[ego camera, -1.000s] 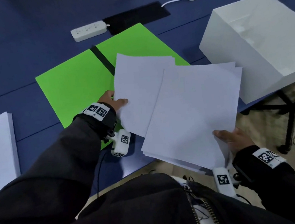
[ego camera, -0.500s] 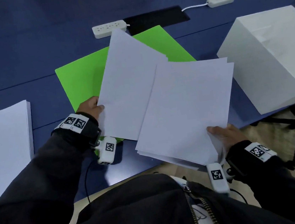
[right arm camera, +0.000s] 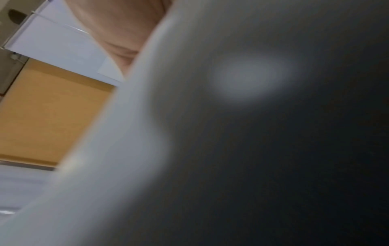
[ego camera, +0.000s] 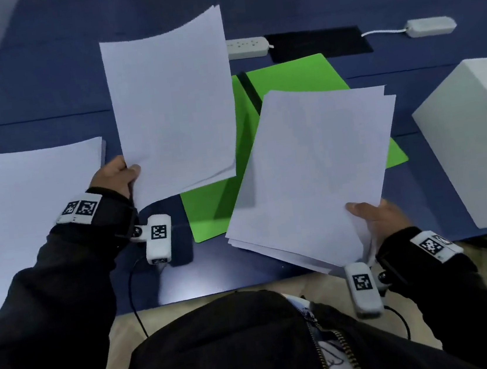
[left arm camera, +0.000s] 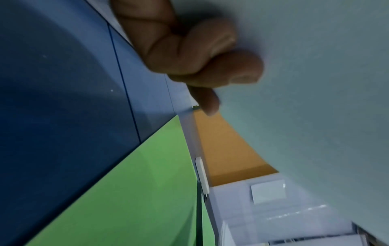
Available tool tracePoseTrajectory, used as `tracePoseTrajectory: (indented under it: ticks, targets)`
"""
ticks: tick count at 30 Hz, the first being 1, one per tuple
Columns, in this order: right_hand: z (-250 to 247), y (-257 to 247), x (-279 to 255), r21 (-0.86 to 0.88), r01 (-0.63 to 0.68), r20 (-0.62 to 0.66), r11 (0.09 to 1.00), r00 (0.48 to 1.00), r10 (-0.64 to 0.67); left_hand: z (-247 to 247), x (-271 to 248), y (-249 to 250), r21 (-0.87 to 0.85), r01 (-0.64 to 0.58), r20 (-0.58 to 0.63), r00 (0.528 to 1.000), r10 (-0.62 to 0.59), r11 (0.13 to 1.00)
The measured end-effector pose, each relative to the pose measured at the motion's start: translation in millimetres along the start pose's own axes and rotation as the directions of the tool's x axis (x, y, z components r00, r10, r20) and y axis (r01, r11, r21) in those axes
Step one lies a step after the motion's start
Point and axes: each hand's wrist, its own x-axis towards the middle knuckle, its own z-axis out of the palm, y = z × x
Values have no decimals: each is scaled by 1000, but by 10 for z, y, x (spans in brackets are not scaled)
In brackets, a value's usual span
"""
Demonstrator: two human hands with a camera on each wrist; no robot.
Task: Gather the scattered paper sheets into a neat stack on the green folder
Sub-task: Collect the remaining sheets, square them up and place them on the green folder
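Left hand pinching a few sheets up clear of the folder. Right hand gripping the bigger bundle, probably ready for merging.

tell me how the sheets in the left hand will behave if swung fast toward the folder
The sheets, pinched at one corner by the left hand, already bow, so they will probably flop. Their lower edges are splayed, so they may fan apart. They look light and may flutter.

Left hand raised, fingers curled in a pinch, right hand low, thumb on top, gripping
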Motion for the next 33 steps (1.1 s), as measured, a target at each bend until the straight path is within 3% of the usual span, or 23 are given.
tracePoseTrajectory:
  ticks: [8,16,20,22,26,27,29,31,33]
  targets:
    - [609,-142,60,-68,104,180,992,980,-90,162,-251,-186,-33,90,228,970,-80,995]
    - [1002,-233,-74,-213,212,305,954,942,-141,200,-486,-270,-5,143,320,938,-134,990]
    - [1107,-305,-74,-126,55,280,990,960,-18,197,-511,-274,-39,136,339,934,-115,990]
    - [1156,-348,-79,-63,53,258,997,965,-35,180,-509,-249,-67,111,343,936,-82,992]
    - [1231,-469,-89,298,-163,379,941,925,40,140,-479,-213,-34,11,318,948,1,999]
    - [1261,-480,-101,283,-139,370,949,929,26,136,-475,-211,-30,-8,314,949,17,1000]
    - [1298,-470,-111,169,75,320,983,939,-126,133,-472,-203,-42,-40,295,954,50,998]
    - [1329,-474,-102,41,278,301,960,913,-277,132,-470,-148,-86,-73,240,966,92,994]
    - [1390,-549,-140,21,370,308,929,881,-358,131,-464,-36,-145,-117,173,975,142,982]
